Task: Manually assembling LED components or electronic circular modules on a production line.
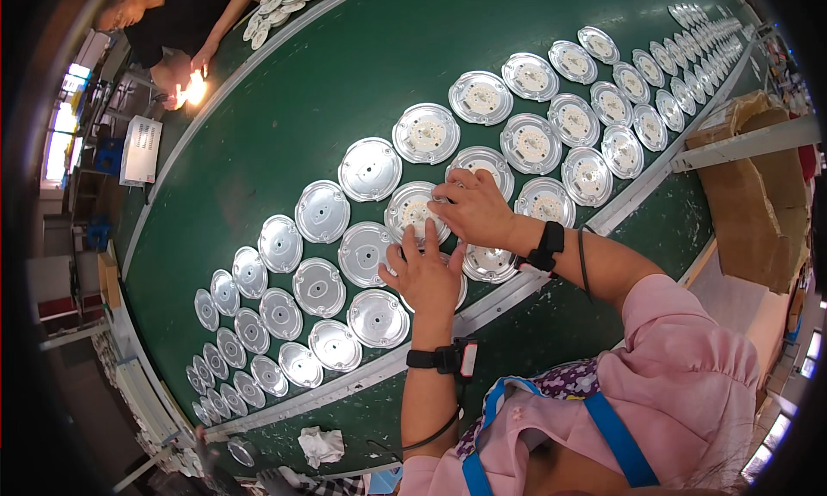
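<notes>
A shiny round metal lamp plate [394,218] with a pale round LED board [414,213] on it lies under both hands. My left hand [425,276] reaches in from the near side, its fingers spread and its fingertips at the board's near edge. From the right, my right hand [479,210] touches the board's right edge with bent fingers held apart; its thumb is hidden. Another metal plate shows partly below my left hand. A plate with a board [491,263] lies under my right wrist.
Rows of metal plates cover the green table [258,143]; bare ones [321,212] lie left, ones with boards [530,143] right. A metal rail [508,299] runs along the near side. A cardboard box [741,203] stands right. At far left another person's hands are beside a bright flame-like glow [193,89].
</notes>
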Demonstrator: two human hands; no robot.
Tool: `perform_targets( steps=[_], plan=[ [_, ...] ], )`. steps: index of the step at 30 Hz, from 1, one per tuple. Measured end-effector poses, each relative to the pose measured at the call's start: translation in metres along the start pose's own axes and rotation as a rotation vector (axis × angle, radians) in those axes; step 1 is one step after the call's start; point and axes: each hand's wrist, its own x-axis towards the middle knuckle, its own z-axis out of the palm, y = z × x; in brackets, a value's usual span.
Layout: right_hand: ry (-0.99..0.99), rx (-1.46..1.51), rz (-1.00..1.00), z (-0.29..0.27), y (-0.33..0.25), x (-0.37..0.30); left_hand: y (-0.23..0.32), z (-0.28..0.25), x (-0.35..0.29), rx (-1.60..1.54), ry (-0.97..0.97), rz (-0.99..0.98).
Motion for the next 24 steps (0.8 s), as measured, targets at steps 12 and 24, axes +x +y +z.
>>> perform_targets(
  steps=[12,24],
  plan=[
    [0.008,0.003,0.006,-0.0004,0.0007,0.0000,-0.0015,-0.0006,0.0015,-0.034,-0.028,-0.001],
    [-0.025,0.002,0.014,-0.0004,-0.0006,-0.0012,-0.0021,0.0029,-0.0001,-0.017,-0.003,0.012]
  ],
)
